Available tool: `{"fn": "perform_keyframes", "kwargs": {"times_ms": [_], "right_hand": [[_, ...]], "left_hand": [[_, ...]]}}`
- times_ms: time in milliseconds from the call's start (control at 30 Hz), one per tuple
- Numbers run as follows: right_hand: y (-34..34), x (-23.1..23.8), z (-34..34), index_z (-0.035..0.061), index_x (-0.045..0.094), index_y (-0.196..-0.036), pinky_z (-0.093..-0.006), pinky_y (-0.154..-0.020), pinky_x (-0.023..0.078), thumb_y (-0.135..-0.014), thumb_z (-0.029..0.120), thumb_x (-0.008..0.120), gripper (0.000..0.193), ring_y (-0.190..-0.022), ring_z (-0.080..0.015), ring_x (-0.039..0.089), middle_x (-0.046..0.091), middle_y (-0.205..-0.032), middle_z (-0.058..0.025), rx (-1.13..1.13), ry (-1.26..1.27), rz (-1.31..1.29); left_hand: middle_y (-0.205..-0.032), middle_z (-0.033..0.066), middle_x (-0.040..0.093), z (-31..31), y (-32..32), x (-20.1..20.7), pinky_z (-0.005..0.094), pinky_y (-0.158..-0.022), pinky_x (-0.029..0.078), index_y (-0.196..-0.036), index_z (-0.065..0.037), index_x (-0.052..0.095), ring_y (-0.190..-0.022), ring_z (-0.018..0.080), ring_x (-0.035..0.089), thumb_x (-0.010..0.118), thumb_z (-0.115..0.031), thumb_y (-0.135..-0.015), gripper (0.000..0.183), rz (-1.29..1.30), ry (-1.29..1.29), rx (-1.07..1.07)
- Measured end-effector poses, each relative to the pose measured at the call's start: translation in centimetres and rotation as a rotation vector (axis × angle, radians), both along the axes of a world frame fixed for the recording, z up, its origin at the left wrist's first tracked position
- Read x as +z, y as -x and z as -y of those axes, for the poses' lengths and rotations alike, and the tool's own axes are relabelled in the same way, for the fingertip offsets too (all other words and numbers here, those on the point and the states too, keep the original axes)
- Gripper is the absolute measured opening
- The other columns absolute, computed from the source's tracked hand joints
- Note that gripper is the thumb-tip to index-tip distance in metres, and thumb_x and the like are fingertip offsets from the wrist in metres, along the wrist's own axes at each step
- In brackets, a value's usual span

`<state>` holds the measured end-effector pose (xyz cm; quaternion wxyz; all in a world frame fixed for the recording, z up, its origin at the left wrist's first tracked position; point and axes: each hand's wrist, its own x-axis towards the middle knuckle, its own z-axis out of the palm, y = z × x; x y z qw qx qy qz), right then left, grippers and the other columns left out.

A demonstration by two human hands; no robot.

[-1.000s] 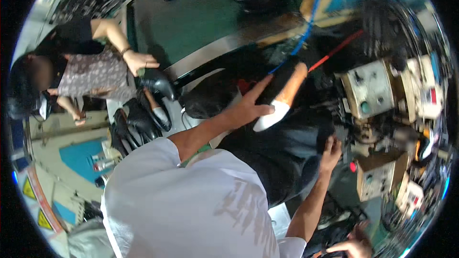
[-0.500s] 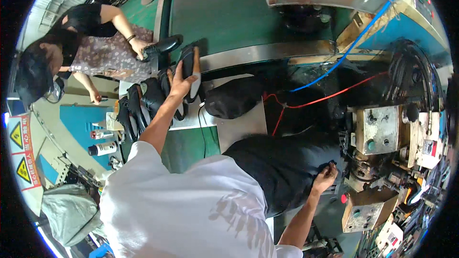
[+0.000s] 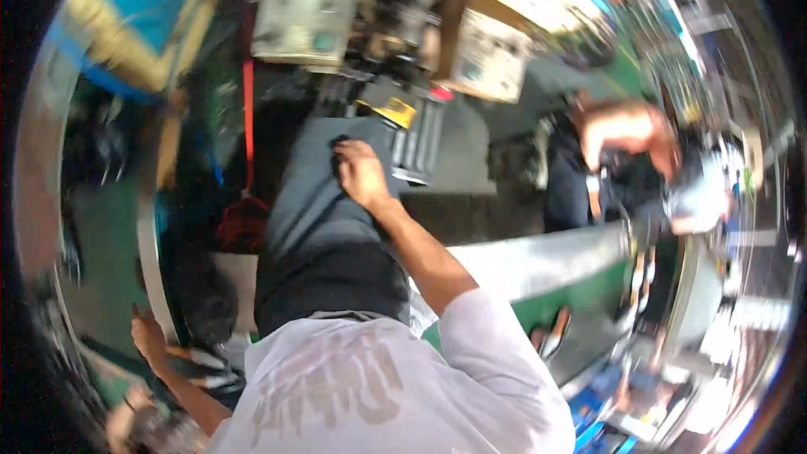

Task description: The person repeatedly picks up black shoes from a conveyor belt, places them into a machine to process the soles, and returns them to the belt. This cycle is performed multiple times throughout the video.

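Observation:
My right hand (image 3: 363,175) rests on my dark-trousered thigh (image 3: 315,181), its fingers curled round a small dark thing I cannot make out. At the lower left my left hand (image 3: 150,338) reaches beside the metal edge of the green-topped bench (image 3: 109,252). A finger sticks out from it, and nothing shows in its grasp, though motion blurs it. Close to that wrist lie blurred shoes (image 3: 200,359), dark with pale parts. A dark rounded bundle (image 3: 206,294) sits between the bench edge and my lap.
Ahead stand machine control boxes (image 3: 304,21) and another box (image 3: 487,55) with a red button. A red hose (image 3: 249,118) hangs at the left. Another person's arms (image 3: 626,130) show at the right, a second person's arm (image 3: 124,420) at lower left. A pale bench (image 3: 538,265) runs rightward.
My view has swung to the right, bringing the machines ahead and another person into sight. My left hand has come off the shoe it was touching. My right hand stays on my thigh.

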<state>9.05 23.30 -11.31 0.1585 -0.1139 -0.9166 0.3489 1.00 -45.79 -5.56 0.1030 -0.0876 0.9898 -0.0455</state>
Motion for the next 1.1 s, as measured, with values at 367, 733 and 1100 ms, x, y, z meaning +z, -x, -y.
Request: {"fn": "perform_keyframes", "kwargs": {"times_ms": [367, 733, 1100], "right_hand": [[-36.3, -2.0, 1.2, -0.0008, 0.069, -0.128, -0.0431, -0.098, 0.057, -0.092, 0.004, 0.07, 0.036, -0.111, -0.035, 0.071, 0.073, -0.121, -0.0216, -1.192, 0.194, -0.07], [-86.6, 0.4, 10.6, 0.0065, 0.048, -0.156, -0.0508, -0.102, 0.055, -0.085, 0.02, 0.074, 0.076, -0.117, -0.0497, 0.068, 0.071, -0.124, -0.0305, -1.789, 0.122, 0.774], [-91.9, -2.9, 1.1, 0.0358, 0.021, -0.171, -0.0531, -0.116, 0.04, -0.085, 0.045, 0.077, 0.102, -0.137, -0.052, 0.054, 0.058, -0.152, -0.0244, -1.666, -0.015, 1.296]], "left_hand": [[-0.127, 0.023, 0.065, -56.9, -2.1, 11.0, 0.0459, -0.101, 0.05, -0.145, -0.002, 0.059, -0.117, 0.0436, 0.063, 0.058, -0.009, -0.105, 0.041, 0.312, -0.87, -1.531], [-0.107, 0.0212, 0.069, -61.1, -6.2, 9.0, 0.0427, -0.092, 0.053, -0.135, 0.0, 0.066, -0.102, 0.0376, 0.069, 0.059, -0.006, -0.104, 0.032, 0.533, -0.82, -1.59], [-0.142, 0.0221, 0.064, -48.8, 5.8, 7.8, 0.0516, -0.111, 0.05, -0.143, -0.002, 0.064, -0.131, 0.0405, 0.061, 0.051, -0.017, -0.113, 0.036, 0.374, -0.198, -1.211]]}}
